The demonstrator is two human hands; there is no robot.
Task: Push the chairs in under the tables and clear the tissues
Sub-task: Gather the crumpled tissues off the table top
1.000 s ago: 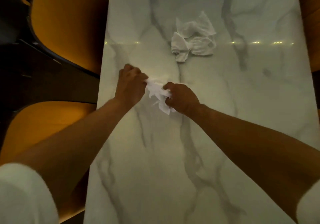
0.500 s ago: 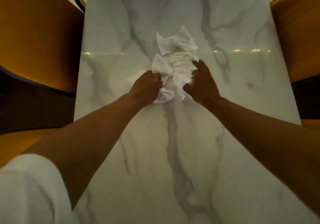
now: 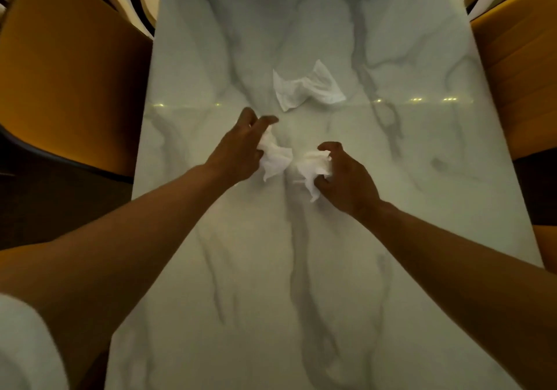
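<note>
Marble table [image 3: 301, 269], crumpled white tissues [image 3: 306, 89], 2 in hands

The long white marble tabletop [image 3: 301, 269] is streaked with grey veins and carries a row of small yellowish light reflections. Three crumpled white paper tissues [image 3: 304, 89] match it closely. Mustard-orange upholstered chairs [image 3: 66, 67] with dark edging, possibly black, flank both long edges.
</note>
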